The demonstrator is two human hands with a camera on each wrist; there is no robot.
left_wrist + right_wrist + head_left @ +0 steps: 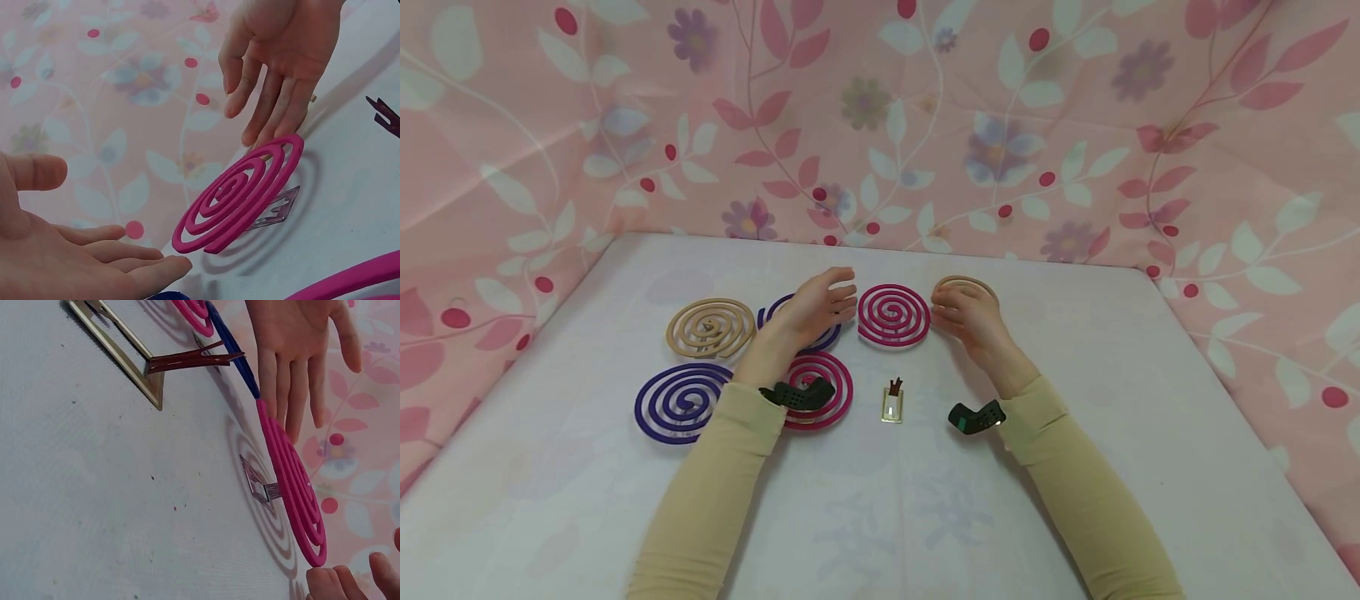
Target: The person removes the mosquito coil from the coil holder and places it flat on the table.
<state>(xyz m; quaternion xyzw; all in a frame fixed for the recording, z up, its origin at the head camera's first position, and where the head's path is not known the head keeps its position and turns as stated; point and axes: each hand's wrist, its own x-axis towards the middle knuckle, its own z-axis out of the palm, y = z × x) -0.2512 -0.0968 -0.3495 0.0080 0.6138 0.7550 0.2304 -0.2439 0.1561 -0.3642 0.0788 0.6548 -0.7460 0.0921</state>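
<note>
A pink mosquito coil (893, 315) sits raised off the table on a small metal stand (259, 487), between my two hands. My left hand (820, 308) is at its left, fingers straight and palm turned inward, apart from the coil and above a blue coil (771, 310) that it partly covers. My right hand (973, 321) is at the pink coil's right edge, fingers loosely extended; whether the fingertips touch the rim I cannot tell. Behind that hand a tan coil (966, 279) shows only its upper part. Neither hand holds anything.
At the left stand another tan coil (679, 333), a second blue coil (643, 408) and a second pink coil (847, 392), partly under my left forearm. A loose metal stand (892, 419) with a reddish-brown forked tip lies mid-table. Floral cloth (865, 125) hangs behind the table.
</note>
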